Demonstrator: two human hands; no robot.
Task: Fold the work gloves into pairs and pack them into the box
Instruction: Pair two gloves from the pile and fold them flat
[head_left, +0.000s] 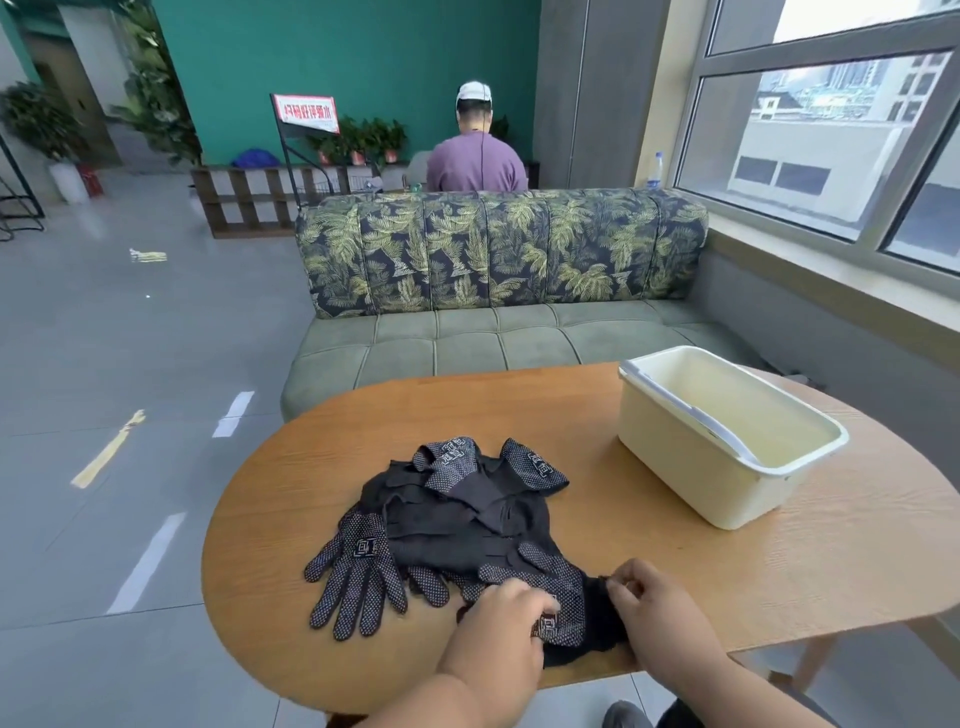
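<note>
A heap of several black work gloves (457, 509) with white grip dots lies in the middle of the oval wooden table (779, 571). At the heap's near edge one dotted glove (566, 597) lies under my hands. My left hand (506, 618) grips its left side, with the fingers curled onto the fabric. Its black cuff is pinched by my right hand (641, 603) on the right. One glove (358, 571) lies spread flat, fingers toward me, at the heap's left. A cream plastic box (670, 457) stands open on the table's right, with nothing in it.
A green sofa (493, 338) with a leaf-print backrest stands behind the table. A person in a purple shirt (475, 161) sits beyond it, back turned. Windows (831, 130) run along the right wall. Grey tiled floor (130, 389) spreads to the left.
</note>
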